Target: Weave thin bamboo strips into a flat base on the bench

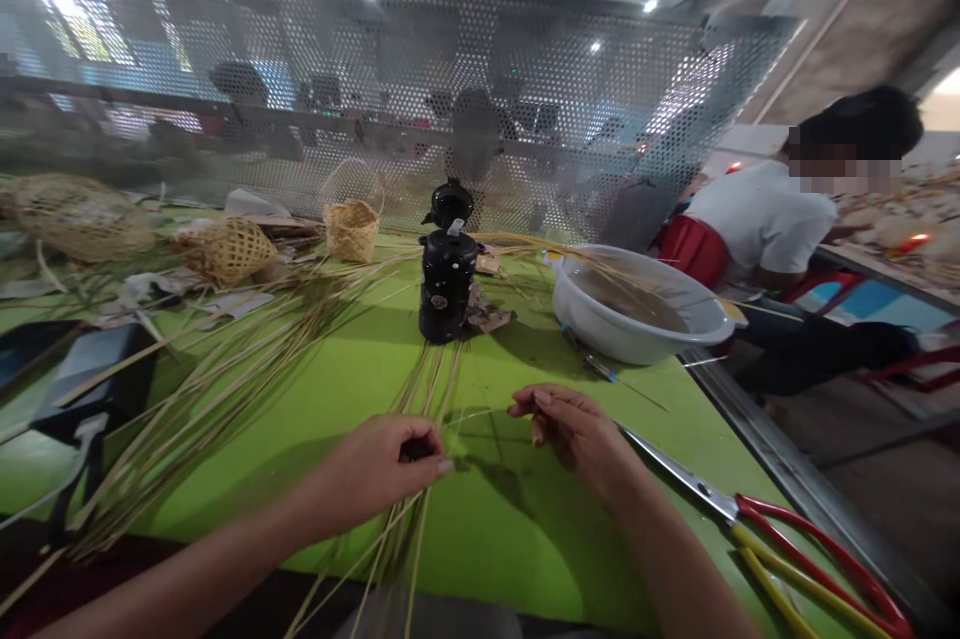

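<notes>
My left hand (401, 459) is closed above the green table, its thumb and fingers curled together over a bundle of thin bamboo-like strips (431, 389). What lies in its grip, if anything, I cannot make out. To its right, my right hand (570, 424) pinches the end of a fine pale strip (480, 413) that spans the gap toward the left hand. The loose strips run from under a black bottle (446, 284) with its lid up, down to the near table edge. Large scissors (724, 504) with red and yellow handles lie beside my right forearm.
A white basin (637, 344) with water and soaking strips stands at the right table edge, a screwdriver-like tool (600, 369) before it. Woven baskets (352, 231), more strips (225, 374) and a black box (101, 384) with a cable occupy the left. A person (757, 219) sits beyond the basin.
</notes>
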`<state>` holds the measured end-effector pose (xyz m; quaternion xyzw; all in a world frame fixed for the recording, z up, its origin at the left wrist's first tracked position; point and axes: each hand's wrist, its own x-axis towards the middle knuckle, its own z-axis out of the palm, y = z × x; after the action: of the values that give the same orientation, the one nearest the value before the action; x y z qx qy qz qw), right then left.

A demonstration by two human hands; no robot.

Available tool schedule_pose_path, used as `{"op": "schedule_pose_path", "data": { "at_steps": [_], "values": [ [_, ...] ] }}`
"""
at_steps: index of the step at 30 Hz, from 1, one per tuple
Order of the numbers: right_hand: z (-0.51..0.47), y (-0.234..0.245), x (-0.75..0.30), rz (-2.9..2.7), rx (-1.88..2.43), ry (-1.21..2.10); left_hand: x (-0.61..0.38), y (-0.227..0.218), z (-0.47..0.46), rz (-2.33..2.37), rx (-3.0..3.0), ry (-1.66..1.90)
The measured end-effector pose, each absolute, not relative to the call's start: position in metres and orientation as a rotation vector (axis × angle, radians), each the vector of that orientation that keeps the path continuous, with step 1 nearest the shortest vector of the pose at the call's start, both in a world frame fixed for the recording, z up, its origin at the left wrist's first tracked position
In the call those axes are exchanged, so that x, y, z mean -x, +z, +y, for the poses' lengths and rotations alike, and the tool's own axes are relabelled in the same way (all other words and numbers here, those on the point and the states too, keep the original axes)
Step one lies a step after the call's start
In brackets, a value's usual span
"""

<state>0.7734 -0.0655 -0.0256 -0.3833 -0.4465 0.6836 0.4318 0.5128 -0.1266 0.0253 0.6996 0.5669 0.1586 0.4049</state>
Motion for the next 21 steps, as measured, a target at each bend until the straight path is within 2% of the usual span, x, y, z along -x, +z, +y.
{"op": "schedule_pose_path", "data": {
  "at_steps": [10, 15, 21],
  "values": [
    [-0.065, -0.027, -0.775, -1.033, 0.977, 1.671, -0.506, 0.016, -0.116, 1.344, -1.869, 0.400],
    [-0.066, -0.027, -0.775, -1.022, 0.973, 1.682, -0.507, 0.017, -0.110, 1.504, -2.065, 0.474],
    [-0.066, -0.024, -0.774, -1.000, 0.996, 1.678, -0.515, 0.013, -0.099, 1.614, -2.216, 0.403]
  ]
}}
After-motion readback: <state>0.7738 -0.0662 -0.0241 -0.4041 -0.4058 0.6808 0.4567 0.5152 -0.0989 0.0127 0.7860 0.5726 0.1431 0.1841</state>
